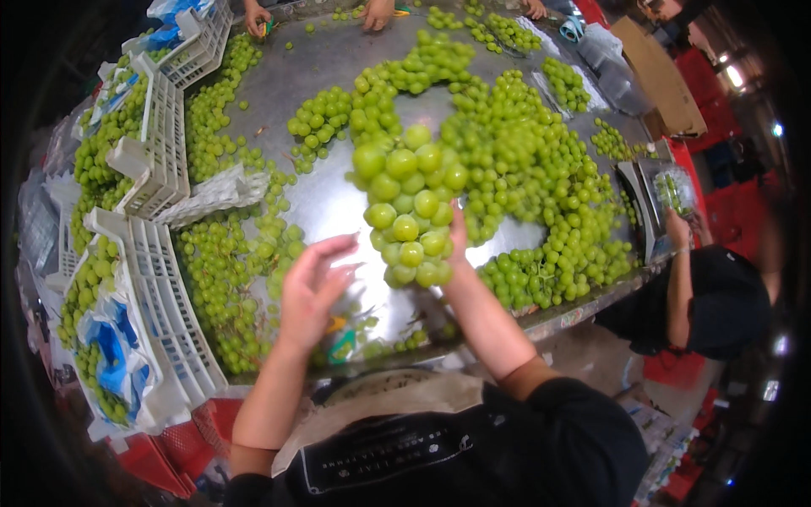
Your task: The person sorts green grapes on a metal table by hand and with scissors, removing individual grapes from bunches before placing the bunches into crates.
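Right hand (457, 239) holds up a large bunch of round green grapes (409, 205), fingers closed behind it near its lower right side; the bunch hangs in the air above the near middle of the grey metal tabletop (329, 198). Left hand (311, 287) is spread wide and empty, fingers just beside the bunch's lower left, not clearly touching it.

Beneath the left hand, near the tabletop's near edge, lies a small teal-and-orange object (341, 343), too blurred to identify.

Loose green grape bunches in heaps (541, 194) cover the right half and far middle of the tabletop. More lie along the left edge beside white slatted plastic crates (160, 144), some with blue liner and grapes inside. A sheet of white paper padding (215, 193) rests against one crate.

Judgement on progress: only this one bunch is in hand, and the bulk of the grapes is unhandled on the tabletop, so much work appears left.

Another person in a black top (718, 296) stands at the right edge. Other hands (376, 13) reach in at the far edge.
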Demonstrator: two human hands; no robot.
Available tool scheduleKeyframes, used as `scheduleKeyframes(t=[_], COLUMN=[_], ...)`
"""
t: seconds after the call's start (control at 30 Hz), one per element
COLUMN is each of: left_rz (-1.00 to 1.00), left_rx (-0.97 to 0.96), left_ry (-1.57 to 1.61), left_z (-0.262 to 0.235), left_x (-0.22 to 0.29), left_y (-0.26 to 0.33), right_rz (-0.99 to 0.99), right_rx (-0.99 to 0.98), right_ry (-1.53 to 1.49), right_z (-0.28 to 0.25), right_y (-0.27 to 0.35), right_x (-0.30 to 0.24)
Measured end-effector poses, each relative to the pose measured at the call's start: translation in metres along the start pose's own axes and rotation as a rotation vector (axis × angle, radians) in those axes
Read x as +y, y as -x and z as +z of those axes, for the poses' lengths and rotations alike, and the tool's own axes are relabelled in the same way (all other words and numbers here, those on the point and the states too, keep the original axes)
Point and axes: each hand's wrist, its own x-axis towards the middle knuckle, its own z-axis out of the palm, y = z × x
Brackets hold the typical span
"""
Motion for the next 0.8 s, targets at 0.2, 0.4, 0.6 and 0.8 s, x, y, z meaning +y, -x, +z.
scheduleKeyframes(t=[0.2,0.4,0.6,0.8], left_rz=[-0.066,-0.077,-0.112,-0.030], left_rx=[0.042,0.085,0.137,0.193], left_ry=[-0.097,-0.036,0.047,0.104], left_z=[-0.007,-0.029,-0.042,-0.062], left_x=[0.001,-0.009,-0.008,-0.013], left_y=[0.002,0.007,0.006,0.007], right_rz=[-0.082,-0.241,-0.501,-0.741], right_rx=[0.122,0.183,0.318,0.550], right_ry=[0.124,0.175,0.179,0.072], right_z=[-0.018,-0.010,-0.055,-0.111], right_y=[-0.016,-0.088,-0.190,-0.235], right_x=[-0.007,-0.053,-0.106,-0.123])
